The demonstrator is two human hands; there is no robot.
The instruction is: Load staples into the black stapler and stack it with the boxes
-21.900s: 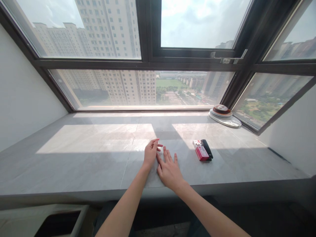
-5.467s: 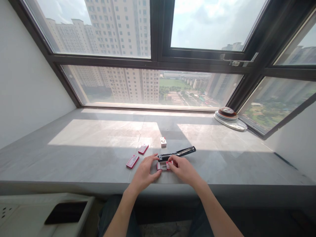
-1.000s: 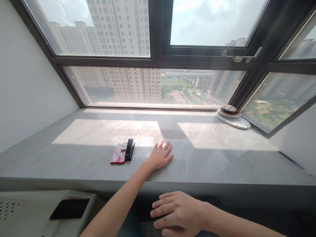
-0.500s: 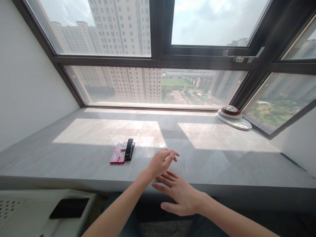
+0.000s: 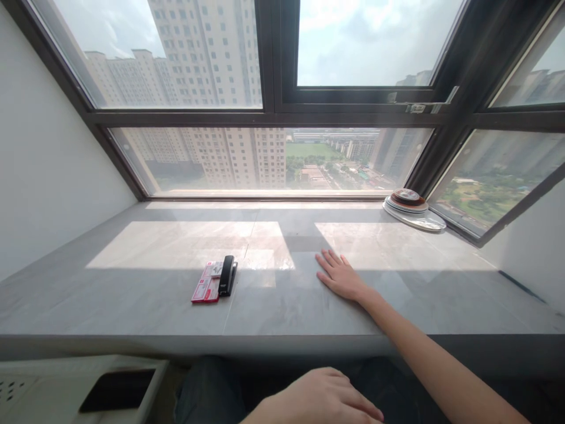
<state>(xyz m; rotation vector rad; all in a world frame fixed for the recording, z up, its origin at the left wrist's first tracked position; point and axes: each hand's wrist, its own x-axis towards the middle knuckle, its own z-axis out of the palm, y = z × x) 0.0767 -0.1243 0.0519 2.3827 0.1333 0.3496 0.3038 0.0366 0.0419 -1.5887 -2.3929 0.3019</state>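
My right hand (image 5: 341, 277) lies flat on the grey windowsill (image 5: 282, 312), fingers spread and nothing in them, at the edge of a sunlit patch. Low in the view, in front of the sill's edge, my left hand (image 5: 329, 397) hangs over my lap. Its fingers stretch loosely to the right, partly cut off by the frame, and no object shows in it. To the left on the sill a black stapler (image 5: 227, 275) rests beside several small red and white boxes (image 5: 206, 285). Neither hand touches them.
A stack of round plate-like discs (image 5: 408, 206) stands in the far right corner by the window. Dark window frames (image 5: 269, 118) border the sill. At lower left is a pale perforated surface (image 5: 53, 383) with a black phone-like slab (image 5: 117, 390) on it.
My hands have come apart. The right hand has moved forward onto the sill, while the left has drawn back and down over my lap. The view has shifted slightly.
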